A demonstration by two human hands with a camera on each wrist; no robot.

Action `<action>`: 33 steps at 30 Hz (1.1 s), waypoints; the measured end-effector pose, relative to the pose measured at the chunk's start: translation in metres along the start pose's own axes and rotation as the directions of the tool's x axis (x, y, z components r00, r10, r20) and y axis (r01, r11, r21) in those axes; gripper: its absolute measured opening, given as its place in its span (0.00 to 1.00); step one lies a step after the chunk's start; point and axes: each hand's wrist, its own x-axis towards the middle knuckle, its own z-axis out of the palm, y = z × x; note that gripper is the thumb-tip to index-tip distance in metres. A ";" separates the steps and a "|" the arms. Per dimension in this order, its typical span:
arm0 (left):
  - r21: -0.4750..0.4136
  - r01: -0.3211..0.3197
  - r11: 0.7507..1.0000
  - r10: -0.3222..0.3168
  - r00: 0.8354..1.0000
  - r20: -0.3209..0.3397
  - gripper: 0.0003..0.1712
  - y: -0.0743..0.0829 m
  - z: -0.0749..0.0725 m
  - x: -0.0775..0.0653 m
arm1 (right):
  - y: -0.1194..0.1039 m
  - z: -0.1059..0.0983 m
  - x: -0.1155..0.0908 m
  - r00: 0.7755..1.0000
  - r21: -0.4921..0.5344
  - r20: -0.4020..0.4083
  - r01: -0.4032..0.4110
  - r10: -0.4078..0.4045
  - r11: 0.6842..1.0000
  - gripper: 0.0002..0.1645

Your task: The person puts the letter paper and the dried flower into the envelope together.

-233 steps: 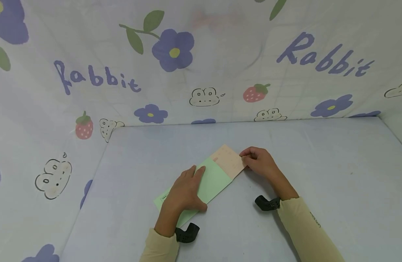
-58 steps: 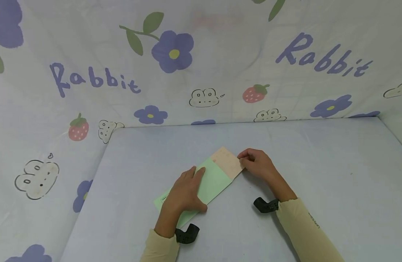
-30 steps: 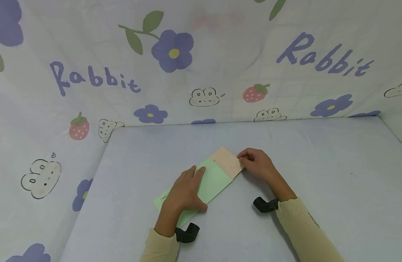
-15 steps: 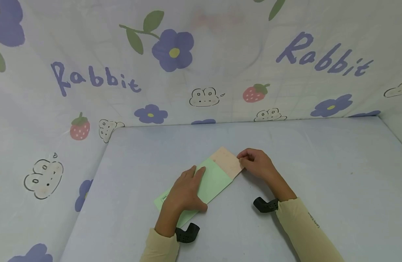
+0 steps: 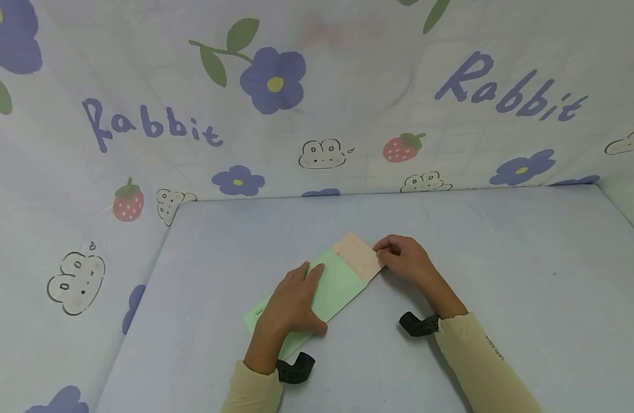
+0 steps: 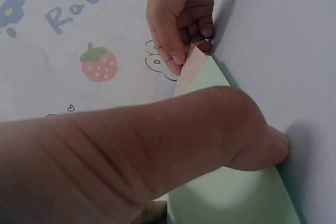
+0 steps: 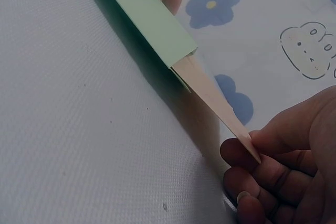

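A light green envelope (image 5: 340, 280) lies diagonally on the table, with small dark print near its lower left end. Out of its upper right end sticks a pale peach card (image 5: 359, 257); the rest of the card is hidden inside. Spread across the envelope is my left hand (image 5: 291, 301), its fingertips at the far edge and its thumb (image 6: 210, 124) reaching over the near edge. My right hand (image 5: 407, 258) pinches the card's outer corner between thumb and fingers. From the right wrist view, the envelope's mouth (image 7: 185, 59) is slightly parted around the card.
The table (image 5: 477, 246) has a pale bluish-white cover. A white curtain (image 5: 358, 103) printed with flowers, strawberries and rabbits rises behind it and along the left side. Black wrist cameras (image 5: 296, 368) are strapped by the beige sleeves (image 5: 482, 361).
Since the oldest frame, my right hand and the card have shifted slightly left toward the envelope. My left hand stays in place, and over the last second both hands look still.
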 end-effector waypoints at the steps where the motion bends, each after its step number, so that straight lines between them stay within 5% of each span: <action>1: 0.001 0.000 1.000 0.000 1.000 0.001 0.62 0.000 0.000 0.000 | 0.000 0.000 0.000 1.000 -0.001 0.000 0.001 -0.001 1.000 0.14; 33: -0.015 0.012 1.000 -0.012 1.000 -0.002 0.61 0.002 -0.002 -0.002 | -0.002 0.000 -0.001 1.000 -0.014 0.003 -0.019 0.019 1.000 0.13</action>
